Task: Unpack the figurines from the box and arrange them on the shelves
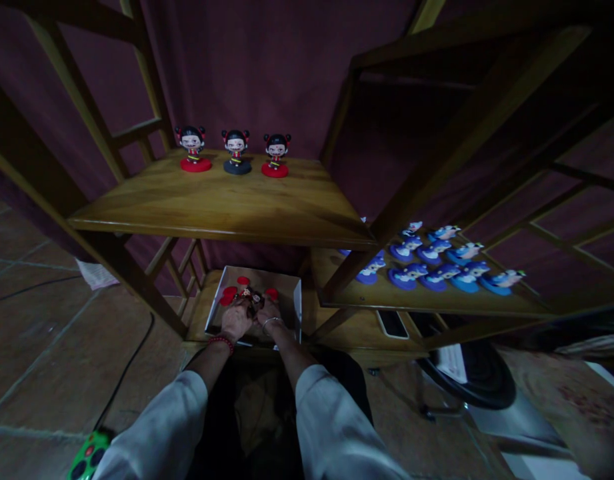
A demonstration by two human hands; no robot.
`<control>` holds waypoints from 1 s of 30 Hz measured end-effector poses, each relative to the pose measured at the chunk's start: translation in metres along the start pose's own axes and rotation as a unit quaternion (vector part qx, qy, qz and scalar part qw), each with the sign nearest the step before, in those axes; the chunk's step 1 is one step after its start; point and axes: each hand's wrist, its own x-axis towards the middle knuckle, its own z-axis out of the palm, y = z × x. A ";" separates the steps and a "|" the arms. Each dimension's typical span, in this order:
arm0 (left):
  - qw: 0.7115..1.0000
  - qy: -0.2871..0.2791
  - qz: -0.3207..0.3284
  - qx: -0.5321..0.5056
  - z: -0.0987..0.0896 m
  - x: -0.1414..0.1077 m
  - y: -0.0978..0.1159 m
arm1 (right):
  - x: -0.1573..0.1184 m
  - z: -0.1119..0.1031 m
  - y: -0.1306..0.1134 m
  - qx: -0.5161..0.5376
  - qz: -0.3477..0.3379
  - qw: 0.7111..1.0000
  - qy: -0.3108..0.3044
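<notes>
My left hand and right hand are both down in a white cardboard box, neither one open. The fingers curl in and meet around a small black-haired figurine, which sits in the middle of the box. It is too small and shadowed to tell which hand grips it harder. Red round bases lie loose in the box, just beside my fingers on both sides.

A red bead bracelet circles my left wrist, and a metal bangle circles my right. The box rests on a low wooden shelf.

Above it, three bobblehead figurines stand along the back edge of a wooden shelf, on red, dark and red bases. To my right, rows of blue-and-white figurines crowd another wooden shelf. A dark phone lies on the shelf below them. On the tiled floor, a green remote lies by my left sleeve.
</notes>
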 end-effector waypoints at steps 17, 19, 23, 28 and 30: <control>0.998 0.012 0.046 -0.033 0.001 -0.002 0.002 | -0.027 -0.017 -0.005 0.087 0.027 0.996 0.016; 0.998 -0.001 0.050 -0.040 0.002 -0.003 0.003 | -0.028 -0.018 -0.003 0.079 0.019 0.997 0.017; 0.997 -0.032 0.064 -0.034 0.003 -0.006 0.007 | -0.032 -0.020 -0.003 -0.002 -0.007 0.999 0.051; 0.995 -0.037 0.096 -0.011 0.002 -0.011 0.010 | -0.037 -0.026 -0.004 -0.064 -0.040 0.994 0.078; 0.994 -0.050 0.099 -0.010 0.000 -0.013 0.010 | -0.039 -0.029 -0.003 -0.070 -0.034 0.994 0.078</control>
